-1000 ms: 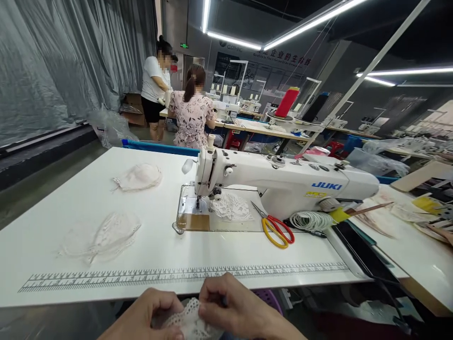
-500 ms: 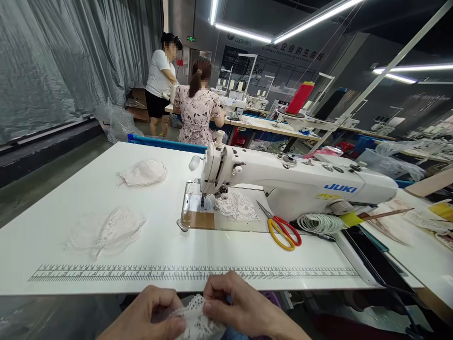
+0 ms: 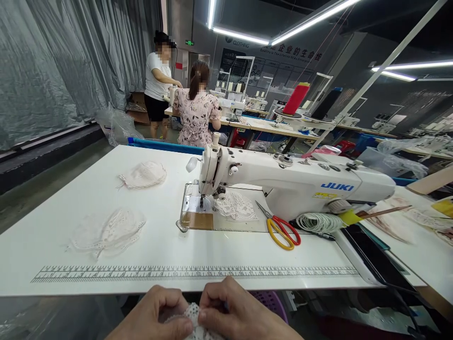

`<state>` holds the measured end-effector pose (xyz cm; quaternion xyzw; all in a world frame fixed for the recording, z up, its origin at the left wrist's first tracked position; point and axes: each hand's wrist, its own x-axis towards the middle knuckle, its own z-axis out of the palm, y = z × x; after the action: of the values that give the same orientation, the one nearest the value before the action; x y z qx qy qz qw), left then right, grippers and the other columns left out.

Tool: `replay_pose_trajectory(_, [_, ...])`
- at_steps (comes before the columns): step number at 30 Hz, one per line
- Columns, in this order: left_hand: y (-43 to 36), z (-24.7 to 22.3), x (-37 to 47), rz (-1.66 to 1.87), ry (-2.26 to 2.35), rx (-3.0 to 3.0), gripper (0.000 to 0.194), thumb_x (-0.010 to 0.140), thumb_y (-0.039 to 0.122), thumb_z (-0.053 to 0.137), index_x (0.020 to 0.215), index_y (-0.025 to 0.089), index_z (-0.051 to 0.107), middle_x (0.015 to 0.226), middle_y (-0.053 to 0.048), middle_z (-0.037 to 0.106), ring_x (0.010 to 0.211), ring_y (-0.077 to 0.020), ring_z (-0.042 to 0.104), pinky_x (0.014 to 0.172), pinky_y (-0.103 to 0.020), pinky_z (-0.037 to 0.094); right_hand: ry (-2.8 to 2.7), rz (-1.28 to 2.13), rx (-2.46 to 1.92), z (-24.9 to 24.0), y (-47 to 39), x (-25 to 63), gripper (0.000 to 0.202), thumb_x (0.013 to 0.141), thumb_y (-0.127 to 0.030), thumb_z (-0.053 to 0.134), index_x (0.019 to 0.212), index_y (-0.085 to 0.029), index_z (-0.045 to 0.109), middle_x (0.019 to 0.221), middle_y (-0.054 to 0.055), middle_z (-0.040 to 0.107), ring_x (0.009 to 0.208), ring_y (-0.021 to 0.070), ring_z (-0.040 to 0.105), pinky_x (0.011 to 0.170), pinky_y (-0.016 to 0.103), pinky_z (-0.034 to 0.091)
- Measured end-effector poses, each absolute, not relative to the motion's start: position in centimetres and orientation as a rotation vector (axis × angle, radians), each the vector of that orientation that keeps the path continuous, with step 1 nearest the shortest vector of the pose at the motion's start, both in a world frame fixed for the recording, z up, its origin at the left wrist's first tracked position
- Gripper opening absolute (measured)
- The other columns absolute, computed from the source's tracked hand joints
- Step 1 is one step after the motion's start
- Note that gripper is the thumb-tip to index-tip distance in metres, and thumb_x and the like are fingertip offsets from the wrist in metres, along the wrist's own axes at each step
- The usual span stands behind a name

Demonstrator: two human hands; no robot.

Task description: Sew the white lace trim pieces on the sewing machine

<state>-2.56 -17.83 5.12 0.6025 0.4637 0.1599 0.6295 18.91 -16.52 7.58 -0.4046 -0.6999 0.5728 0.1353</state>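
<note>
Below the table's front edge, my left hand (image 3: 159, 314) and my right hand (image 3: 233, 309) pinch a piece of white lace (image 3: 193, 312) between them, fingertips almost touching. The lace's lower part runs out of the frame. Beyond them, a white sewing machine (image 3: 300, 177) stands on the white table (image 3: 159, 250). Another lace piece (image 3: 236, 207) lies under its arm, right of the needle. Scissors (image 3: 281, 231) with red and yellow handles rest beside it. Two more pale lace pieces lie at the left, one near the back (image 3: 145, 174), one nearer (image 3: 118, 230).
A printed ruler (image 3: 198, 273) runs along the front edge. Coiled pale cord (image 3: 318, 223) and a pen lie near the machine's base. A purple basket (image 3: 271, 304) shows below the table. Two people, one standing (image 3: 157, 80) and one seated (image 3: 198, 113), are beyond it.
My hands have drawn closer together, and less of the lace shows between them. More of the purple basket is visible. The standing person's arm reaches further forward.
</note>
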Motion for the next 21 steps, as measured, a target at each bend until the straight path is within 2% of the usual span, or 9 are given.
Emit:
replay_pose_trajectory(3, [-17.9, 5.3, -2.7, 0.325, 1.128, 1.409, 0.049, 0.068, 0.064, 0.06, 0.065, 0.015, 0.06, 0.062, 0.003, 0.04, 0.063, -0.0134, 0.036, 0.058, -0.023, 0.031, -2.004, 1.734, -1.117, 7.5, -16.4, 19.0, 0.014, 0.081, -0.026, 0.06, 0.08, -0.013, 0.062, 0.058, -0.006, 0.048, 0.053, 0.006, 0.041, 0.048, 0.016, 0.03])
replay_pose_trajectory(8, [-18.2, 5.9, -3.1, 0.265, 1.251, 1.435, 0.046, 0.068, 0.061, 0.061, 0.068, 0.015, 0.063, 0.07, 0.001, 0.051, 0.071, -0.0164, 0.043, 0.065, -0.023, 0.036, -1.934, 1.831, -1.083, 7.5, -16.3, 18.7, 0.019, 0.072, -0.028, 0.071, 0.078, -0.012, 0.061, 0.058, -0.006, 0.047, 0.053, 0.0056, 0.04, 0.049, 0.015, 0.032])
replay_pose_trajectory(13, [-18.2, 6.4, -3.2, 0.237, 1.253, 1.452, 0.047, 0.07, 0.061, 0.058, 0.071, 0.015, 0.064, 0.072, 0.0, 0.053, 0.073, -0.0176, 0.044, 0.065, -0.023, 0.036, -1.999, 1.774, -1.104, 8.1, -16.3, 18.7, 0.006, 0.077, -0.015, 0.059, 0.074, -0.012, 0.061, 0.053, -0.007, 0.044, 0.048, 0.004, 0.036, 0.044, 0.013, 0.028])
replay_pose_trajectory(17, [-18.1, 6.7, -3.0, 0.233, 1.266, 1.421, 0.043, 0.069, 0.058, 0.06, 0.071, 0.015, 0.063, 0.072, 0.0, 0.054, 0.075, -0.0182, 0.045, 0.065, -0.024, 0.036, -1.976, 1.813, -1.039, 8.2, -16.4, 18.7, 0.009, 0.08, -0.019, 0.055, 0.079, -0.012, 0.062, 0.053, -0.006, 0.047, 0.046, 0.0042, 0.039, 0.044, 0.013, 0.03])
replay_pose_trajectory(21, [-17.6, 8.1, -3.1, 0.242, 1.37, 1.415, 0.037, 0.065, 0.053, 0.063, 0.069, 0.016, 0.063, 0.078, -0.001, 0.056, 0.079, -0.0199, 0.047, 0.067, -0.024, 0.037, -1.943, 1.729, -1.072, 8.4, -16.3, 18.2, 0.011, 0.077, -0.022, 0.06, 0.072, -0.012, 0.059, 0.053, -0.007, 0.043, 0.049, 0.0046, 0.036, 0.044, 0.014, 0.027])
